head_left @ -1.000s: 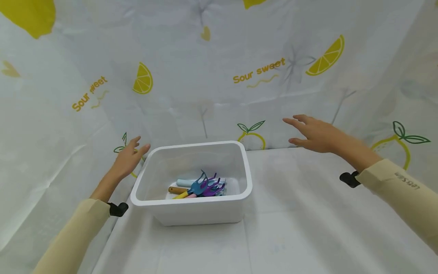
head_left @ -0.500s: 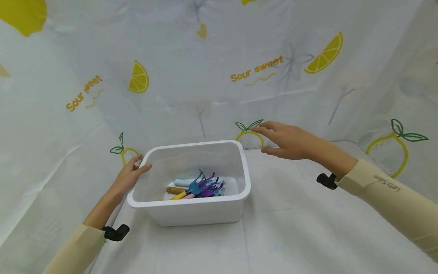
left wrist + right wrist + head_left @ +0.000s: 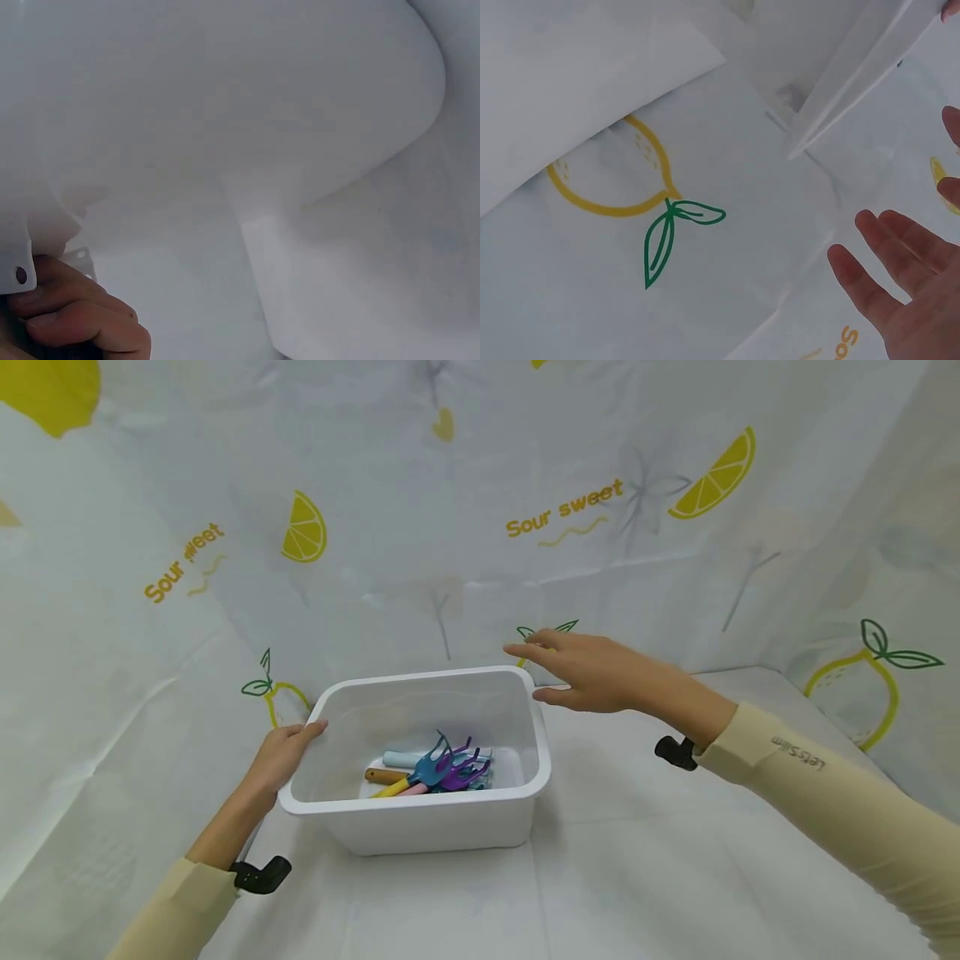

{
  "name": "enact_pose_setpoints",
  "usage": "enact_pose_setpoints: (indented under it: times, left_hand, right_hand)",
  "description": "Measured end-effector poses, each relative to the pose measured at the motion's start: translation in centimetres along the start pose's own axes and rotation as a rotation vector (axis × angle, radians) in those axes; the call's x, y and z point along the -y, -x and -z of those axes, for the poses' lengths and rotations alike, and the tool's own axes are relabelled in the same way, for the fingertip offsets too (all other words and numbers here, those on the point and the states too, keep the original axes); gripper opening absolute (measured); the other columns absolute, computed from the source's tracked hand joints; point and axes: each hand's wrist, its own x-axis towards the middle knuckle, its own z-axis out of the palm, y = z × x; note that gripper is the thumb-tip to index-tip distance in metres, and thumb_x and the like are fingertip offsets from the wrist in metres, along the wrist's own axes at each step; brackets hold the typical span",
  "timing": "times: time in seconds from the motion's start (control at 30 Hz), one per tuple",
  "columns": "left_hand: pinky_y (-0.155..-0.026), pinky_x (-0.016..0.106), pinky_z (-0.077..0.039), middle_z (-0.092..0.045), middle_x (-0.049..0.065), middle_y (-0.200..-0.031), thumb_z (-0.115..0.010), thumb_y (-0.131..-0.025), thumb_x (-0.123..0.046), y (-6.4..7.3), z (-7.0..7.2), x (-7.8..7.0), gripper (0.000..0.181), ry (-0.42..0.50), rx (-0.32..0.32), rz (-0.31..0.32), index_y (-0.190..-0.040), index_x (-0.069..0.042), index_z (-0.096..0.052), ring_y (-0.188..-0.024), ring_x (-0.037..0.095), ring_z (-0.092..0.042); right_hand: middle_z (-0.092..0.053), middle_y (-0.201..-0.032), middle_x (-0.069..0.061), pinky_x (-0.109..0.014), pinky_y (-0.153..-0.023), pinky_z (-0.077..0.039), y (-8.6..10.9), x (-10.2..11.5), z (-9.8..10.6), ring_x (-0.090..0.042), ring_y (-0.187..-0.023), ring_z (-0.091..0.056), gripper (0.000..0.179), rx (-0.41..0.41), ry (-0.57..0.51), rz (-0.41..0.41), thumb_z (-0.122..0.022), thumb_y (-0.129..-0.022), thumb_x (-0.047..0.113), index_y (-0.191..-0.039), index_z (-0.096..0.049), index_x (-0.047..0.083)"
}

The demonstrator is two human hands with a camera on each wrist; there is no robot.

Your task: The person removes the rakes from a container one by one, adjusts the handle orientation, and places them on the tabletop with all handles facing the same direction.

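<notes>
A white plastic bin (image 3: 427, 828) stands on the white-covered table. My left hand (image 3: 279, 758) grips its left rim, thumb on top; the left wrist view shows the fingers (image 3: 94, 324) curled under the rim. At the right back corner hovers my right hand (image 3: 596, 675), fingers spread and holding nothing, its thumb tip right at the rim. Inside the bin lie small garden tools: a blue hand rake (image 3: 431, 768) with a yellow handle, a purple hand rake (image 3: 456, 777) beside a pink handle, a light blue handle (image 3: 401, 760) and a brown handle (image 3: 386, 776).
A white sheet (image 3: 450, 552) printed with lemons hangs behind and at both sides. Table surface (image 3: 637, 827) extends to the right of the bin and in front of it. Each wrist wears a black camera mount (image 3: 261, 875).
My left hand has come down onto the bin's left rim and taken hold of it. My right hand has moved left to the right back corner. The bin and tools have stayed put.
</notes>
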Motion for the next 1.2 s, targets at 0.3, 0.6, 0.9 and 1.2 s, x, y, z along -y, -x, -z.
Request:
enact_pose_setpoints:
  times: [0.3, 0.6, 0.9, 1.2]
  left_hand:
    - [-0.07, 0.031, -0.062, -0.068, 0.029, -0.13, -0.026, -0.107, -0.065, 0.0, 0.5, 0.4, 0.085, -0.024, 0.016, -0.024, -0.143, 0.008, -0.054, -0.1, 0.03, -0.076]
    - [-0.066, 0.031, -0.061, -0.072, 0.027, -0.121, -0.032, -0.105, -0.067, -0.1, 0.4, 0.2, 0.085, -0.05, -0.015, -0.014, -0.136, 0.007, -0.06, -0.088, 0.021, -0.077]
    - [-0.062, 0.031, -0.06, -0.076, 0.024, -0.11, -0.037, -0.105, -0.067, -0.1, 0.2, 0.2, 0.085, -0.06, -0.022, -0.005, -0.124, 0.011, -0.067, -0.078, 0.015, -0.074]
    - [-0.063, 0.031, -0.061, -0.075, 0.025, -0.113, -0.038, -0.105, -0.066, 0.0, 0.3, 0.1, 0.084, -0.037, -0.011, 0.002, -0.127, 0.011, -0.064, -0.081, 0.017, -0.075]
  right_hand:
    - [-0.045, -0.159, -0.008, -0.052, -0.107, -0.052, -2.8, 2.6, 0.0, -0.03, -0.132, -0.061, 0.068, 0.039, -0.012, 0.057, -0.063, -0.102, 0.044, -0.162, -0.033, 0.03]
    - [-0.048, -0.156, -0.003, -0.045, -0.106, -0.053, -7.1, 5.5, -0.9, -0.024, -0.127, -0.062, 0.06, 0.117, -0.054, 0.148, -0.06, -0.104, 0.043, -0.158, -0.039, 0.031]
    - [-0.053, -0.15, -0.003, -0.044, -0.112, -0.049, -10.4, 7.1, -1.9, -0.022, -0.13, -0.059, 0.055, 0.174, -0.1, 0.178, -0.06, -0.104, 0.041, -0.156, -0.045, 0.027]
    - [-0.054, -0.151, -0.005, -0.047, -0.116, -0.045, -12.0, 7.9, -1.8, -0.024, -0.136, -0.056, 0.051, 0.196, -0.123, 0.158, -0.059, -0.104, 0.04, -0.153, -0.048, 0.027]
